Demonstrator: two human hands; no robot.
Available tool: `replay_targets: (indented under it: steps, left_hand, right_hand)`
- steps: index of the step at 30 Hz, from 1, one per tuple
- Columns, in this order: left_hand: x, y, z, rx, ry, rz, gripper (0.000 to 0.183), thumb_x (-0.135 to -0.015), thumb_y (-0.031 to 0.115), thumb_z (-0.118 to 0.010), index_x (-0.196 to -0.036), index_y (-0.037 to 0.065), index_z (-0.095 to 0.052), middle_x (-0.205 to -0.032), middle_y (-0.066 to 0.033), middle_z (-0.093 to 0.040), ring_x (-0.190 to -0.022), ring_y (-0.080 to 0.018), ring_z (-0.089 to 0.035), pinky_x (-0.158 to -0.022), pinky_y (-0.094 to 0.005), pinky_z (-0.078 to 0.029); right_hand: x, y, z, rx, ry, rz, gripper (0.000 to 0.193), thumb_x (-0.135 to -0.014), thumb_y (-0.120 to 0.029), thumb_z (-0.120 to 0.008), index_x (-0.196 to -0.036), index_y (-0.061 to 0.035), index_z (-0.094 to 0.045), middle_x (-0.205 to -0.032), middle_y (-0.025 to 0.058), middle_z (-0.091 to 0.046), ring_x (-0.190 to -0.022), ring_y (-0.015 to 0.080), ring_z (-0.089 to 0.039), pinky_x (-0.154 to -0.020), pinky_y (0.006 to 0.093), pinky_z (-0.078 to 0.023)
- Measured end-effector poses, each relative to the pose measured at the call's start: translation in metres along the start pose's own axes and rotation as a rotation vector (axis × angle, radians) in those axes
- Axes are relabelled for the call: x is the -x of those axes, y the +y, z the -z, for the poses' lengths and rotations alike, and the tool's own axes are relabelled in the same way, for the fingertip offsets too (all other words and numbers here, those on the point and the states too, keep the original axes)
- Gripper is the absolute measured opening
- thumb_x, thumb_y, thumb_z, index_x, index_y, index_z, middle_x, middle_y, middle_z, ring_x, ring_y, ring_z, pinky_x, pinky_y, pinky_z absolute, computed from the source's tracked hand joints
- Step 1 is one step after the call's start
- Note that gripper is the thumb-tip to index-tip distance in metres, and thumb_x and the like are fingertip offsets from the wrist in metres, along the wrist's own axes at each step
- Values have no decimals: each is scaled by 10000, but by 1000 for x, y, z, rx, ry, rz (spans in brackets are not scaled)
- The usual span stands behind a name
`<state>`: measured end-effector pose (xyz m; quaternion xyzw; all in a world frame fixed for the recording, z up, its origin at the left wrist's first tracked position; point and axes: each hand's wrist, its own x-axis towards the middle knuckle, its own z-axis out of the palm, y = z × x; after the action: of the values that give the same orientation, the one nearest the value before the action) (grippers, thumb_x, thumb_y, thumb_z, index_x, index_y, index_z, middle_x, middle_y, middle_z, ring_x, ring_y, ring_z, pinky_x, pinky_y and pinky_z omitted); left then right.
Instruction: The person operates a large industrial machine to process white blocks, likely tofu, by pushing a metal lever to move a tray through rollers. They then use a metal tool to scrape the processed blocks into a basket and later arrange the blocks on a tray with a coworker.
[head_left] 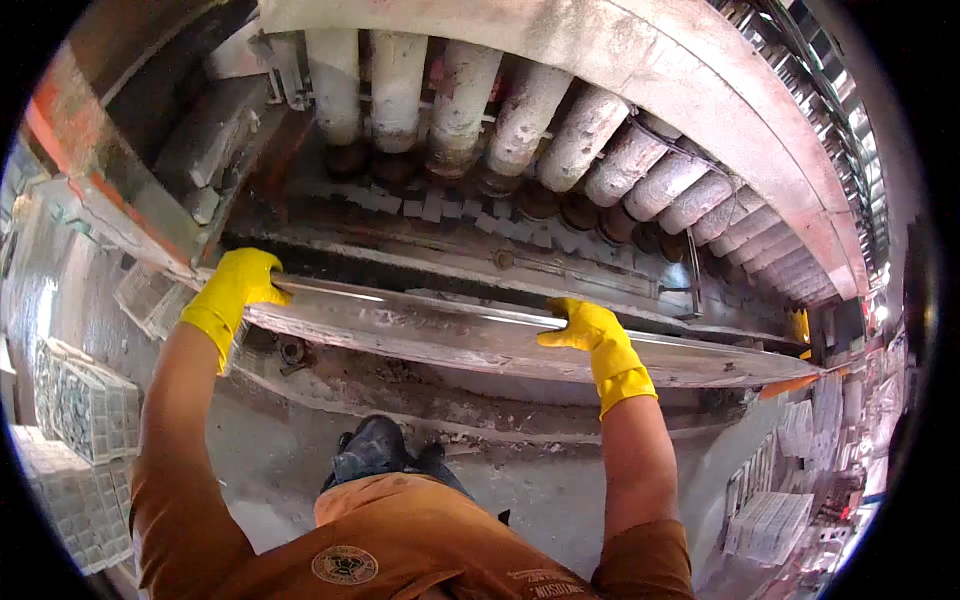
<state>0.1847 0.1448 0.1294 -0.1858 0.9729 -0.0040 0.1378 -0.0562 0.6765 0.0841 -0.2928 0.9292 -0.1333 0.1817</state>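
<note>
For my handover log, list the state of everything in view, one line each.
Left hand: yellow-gloved, closed on the panel's edge
Right hand: yellow-gloved, closed on the same edge
Long panel: held in both hands, streaked
Cylinders: in a row, stained
Pale beam: scuffed, stained
Left crates: close together, contents unclear
Lower-right crate: contents unclear

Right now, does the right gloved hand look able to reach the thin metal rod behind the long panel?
Probably yes, if the right gloved hand releases the long panel: nothing visible blocks the thin metal rod just beyond, though depth is unclear.
</note>
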Motion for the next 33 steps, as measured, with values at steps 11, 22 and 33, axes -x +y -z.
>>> replay_targets:
  steps: [11, 22, 33]
  left_hand:
    - [-8, -6, -16, 45, -49, -224, 499, -704, 520, -805, -1048, 158, -808, -1048, -160, -762, -996, -392, -708, -866, -490, -560]
    - [-18, -2, -22, 105, -181, -474, 542, -824, 488, -743, -1226, 124, -746, -1128, -177, -750, -1056, -402, -695, -932, -498, -539]
    - [-19, 7, -50, 198, -206, -612, 527, -825, 452, -772, -1244, 135, -737, -1141, -187, -741, -1047, -421, -685, -920, -505, -538]
  right_hand:
    - [12, -6, -14, 54, 27, -10, 860, -701, -510, -847, -1427, -114, -609, -1352, 172, -681, -1252, 346, -641, -1063, 399, -488]
    - [-8, -82, -54, 181, 195, 136, 826, -718, -613, -825, -1350, -106, -664, -1191, 144, -753, -1092, 361, -712, -938, 441, -558]
    - [8, -68, -78, 314, 221, 81, 850, -712, -660, -807, -1344, -109, -672, -1121, 162, -758, -1021, 381, -715, -909, 468, -555]
